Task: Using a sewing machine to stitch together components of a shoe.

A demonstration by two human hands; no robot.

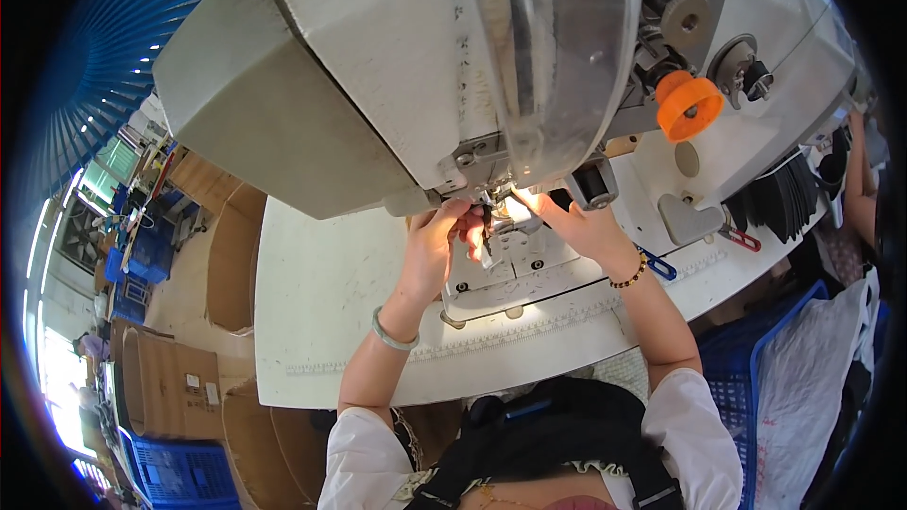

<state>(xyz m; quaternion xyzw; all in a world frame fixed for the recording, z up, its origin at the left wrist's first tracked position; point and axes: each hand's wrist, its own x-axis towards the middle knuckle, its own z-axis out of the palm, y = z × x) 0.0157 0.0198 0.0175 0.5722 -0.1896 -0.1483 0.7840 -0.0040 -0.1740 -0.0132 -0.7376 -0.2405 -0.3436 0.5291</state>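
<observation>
Both hands are at the needle area of a grey sewing machine, under its lamp. My left hand is closed, thumb and curled fingers drawn together beside the presser foot. Whatever lies in its fingertips is too small and dark to name. From the other side my right hand reaches in, its fingers bunched toward the needle. Glare and the machine head hide its fingertips, so what they pinch cannot be made out. Below the hands is the metal needle plate, set into the white table.
An orange knob sticks out of the machine. Right of my wrist lie blue-handled snips; farther right are a red-handled tool and stacked black pieces. A blue crate stands at the right, cardboard boxes at the left.
</observation>
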